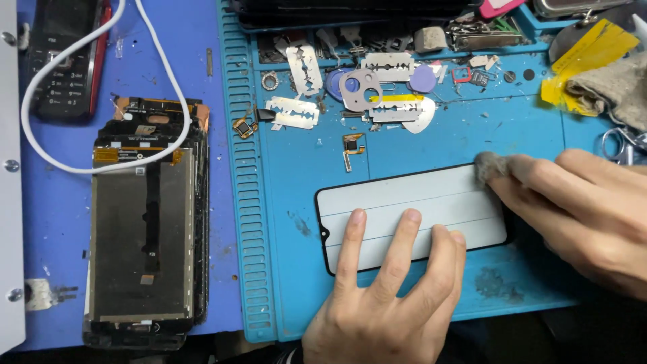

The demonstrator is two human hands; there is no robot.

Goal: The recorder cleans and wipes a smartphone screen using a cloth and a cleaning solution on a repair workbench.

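Head view: glass phone panel point(411, 209) flat near the blue mat's point(290, 175) front edge. Left hand point(381, 296), fingers spread, presses it down. Right hand point(579, 209) pinches a grey wad point(488, 166) against the panel's right end. Razor blades point(303, 71) toward the mat's back edge.

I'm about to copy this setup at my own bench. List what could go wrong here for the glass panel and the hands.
1. Loose razor blades lie bare on the blue mat just above the glass panel; a reaching hand could get cut.
2. The left hand presses three fingertips on the thin panel while the right hand rubs its corner with a grey cloth wad; uneven pressure might crack it.
3. Grit specks on the mat could scratch the glass.
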